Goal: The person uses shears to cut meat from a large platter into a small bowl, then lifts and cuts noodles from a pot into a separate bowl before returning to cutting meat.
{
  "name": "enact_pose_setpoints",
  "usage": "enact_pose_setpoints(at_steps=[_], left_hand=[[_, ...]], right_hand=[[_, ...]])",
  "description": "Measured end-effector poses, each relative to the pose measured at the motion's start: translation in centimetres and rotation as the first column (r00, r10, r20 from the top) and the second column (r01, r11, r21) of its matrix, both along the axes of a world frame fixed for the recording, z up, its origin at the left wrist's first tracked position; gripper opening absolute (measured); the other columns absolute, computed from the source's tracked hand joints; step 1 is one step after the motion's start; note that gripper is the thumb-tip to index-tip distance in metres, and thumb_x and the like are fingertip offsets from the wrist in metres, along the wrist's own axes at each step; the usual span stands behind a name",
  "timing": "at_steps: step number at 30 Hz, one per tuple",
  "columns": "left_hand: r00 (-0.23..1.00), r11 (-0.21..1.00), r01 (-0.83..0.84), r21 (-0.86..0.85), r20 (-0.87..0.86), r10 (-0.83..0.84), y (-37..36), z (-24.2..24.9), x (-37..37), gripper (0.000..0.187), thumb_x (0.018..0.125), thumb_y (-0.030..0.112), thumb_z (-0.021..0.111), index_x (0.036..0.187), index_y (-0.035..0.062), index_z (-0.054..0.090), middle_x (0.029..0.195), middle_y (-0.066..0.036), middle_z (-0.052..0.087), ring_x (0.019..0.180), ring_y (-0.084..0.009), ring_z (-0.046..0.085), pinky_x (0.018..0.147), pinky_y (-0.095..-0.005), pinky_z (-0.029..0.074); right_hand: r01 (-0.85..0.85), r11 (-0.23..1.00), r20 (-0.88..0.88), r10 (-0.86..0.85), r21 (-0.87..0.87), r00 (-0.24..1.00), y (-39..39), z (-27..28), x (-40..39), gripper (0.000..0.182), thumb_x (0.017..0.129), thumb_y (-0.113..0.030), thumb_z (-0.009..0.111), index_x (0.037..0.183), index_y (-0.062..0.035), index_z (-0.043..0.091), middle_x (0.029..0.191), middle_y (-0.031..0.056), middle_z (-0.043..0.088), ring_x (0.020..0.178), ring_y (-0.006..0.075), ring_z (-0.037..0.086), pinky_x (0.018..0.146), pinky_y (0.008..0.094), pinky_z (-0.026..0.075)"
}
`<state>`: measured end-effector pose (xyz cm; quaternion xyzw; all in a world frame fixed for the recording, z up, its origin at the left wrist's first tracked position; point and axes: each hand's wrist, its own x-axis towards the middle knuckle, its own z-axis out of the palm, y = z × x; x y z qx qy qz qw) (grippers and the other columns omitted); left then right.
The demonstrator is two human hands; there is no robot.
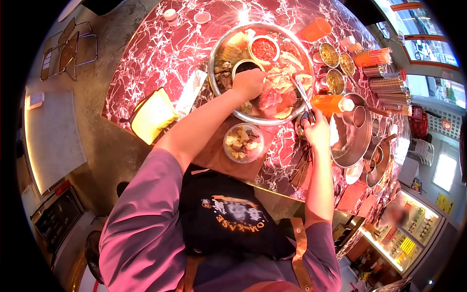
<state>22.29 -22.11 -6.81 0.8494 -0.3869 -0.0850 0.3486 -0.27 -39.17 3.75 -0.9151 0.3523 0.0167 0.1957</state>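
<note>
A wide round metal tray (212,80) holds sliced meat (272,103), other food pieces, a bowl of chopped red sauce (264,49) and a bowl of dark sauce (239,67). Over the tray, my left hand (249,84) is closed around a thin utensil, mostly hidden by the fingers, its slim end pointing right to the meat. My right hand (315,130) grips the handles of metal scissors (302,92) at the tray's lower right edge. Their blades reach over the meat, close to the utensil's end. Nearer my body stands a clear bowl of cut food pieces (243,143).
Right of the tray stand an orange bottle (327,103), metal cups of toppings (335,81), a large pan (351,155) and stacked metal cups (389,90). An orange cup (317,29) is behind. A yellow pouch (154,116) lies left. Another person (395,214) is at lower right.
</note>
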Motion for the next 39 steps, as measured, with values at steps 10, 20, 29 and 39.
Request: enact_pose_setpoints(at_steps=[10, 20, 29, 39], left_hand=[[0.991, 0.968, 0.119, 0.220, 0.027, -0.128, -1.1, 4.3, 0.9, 0.022, 0.089, 0.018, 0.054, 0.100, 0.0167, 0.074, 0.093, -0.012, 0.070, 0.089, -0.0332, 0.068, 0.074, -0.0471, 0.053], [0.989, 0.987, 0.000, 0.162, -0.147, 0.024, -1.3, 5.4, 0.6, 0.029, 0.093, 0.023, 0.051, 0.108, 0.0125, 0.073, 0.099, -0.015, 0.073, 0.095, -0.0348, 0.068, 0.082, -0.0474, 0.053], [0.978, 0.990, -0.060, 0.130, -0.190, 0.084, -5.0, 4.5, 0.3, 0.027, 0.091, 0.023, 0.049, 0.101, 0.0136, 0.072, 0.096, -0.018, 0.072, 0.091, -0.0391, 0.069, 0.080, -0.0507, 0.054], [0.947, 0.987, -0.135, -0.085, -0.302, 0.104, -4.9, 0.3, -0.7, 0.029, 0.094, 0.026, 0.054, 0.113, 0.0121, 0.072, 0.096, -0.017, 0.072, 0.089, -0.0374, 0.068, 0.077, -0.0452, 0.053]], right_hand=[[-0.129, 0.958, -0.157, 0.090, -0.256, 0.984, -0.6, -1.1, 3.5, 0.058, 0.082, -0.027, 0.074, 0.132, -0.0072, 0.054, 0.113, 0.0243, 0.063, 0.105, 0.0404, 0.063, 0.091, 0.0475, 0.051], [0.231, 0.599, 0.064, -0.429, 0.767, 0.901, -5.1, -5.6, 2.3, 0.027, 0.095, -0.003, 0.062, 0.122, -0.0007, 0.065, 0.084, 0.0028, 0.069, 0.061, 0.0072, 0.056, 0.050, 0.0234, 0.043], [0.056, 0.992, 0.106, -0.069, 0.114, 0.992, -2.5, -4.8, 1.2, 0.049, 0.082, -0.021, 0.074, 0.128, -0.0076, 0.063, 0.102, 0.0218, 0.070, 0.099, 0.0420, 0.066, 0.089, 0.0472, 0.052], [0.085, 0.995, -0.048, -0.088, -0.057, 0.995, -0.4, -2.2, 0.6, 0.066, 0.079, -0.033, 0.075, 0.135, -0.0076, 0.050, 0.123, 0.0225, 0.062, 0.115, 0.0398, 0.061, 0.096, 0.0492, 0.049]])
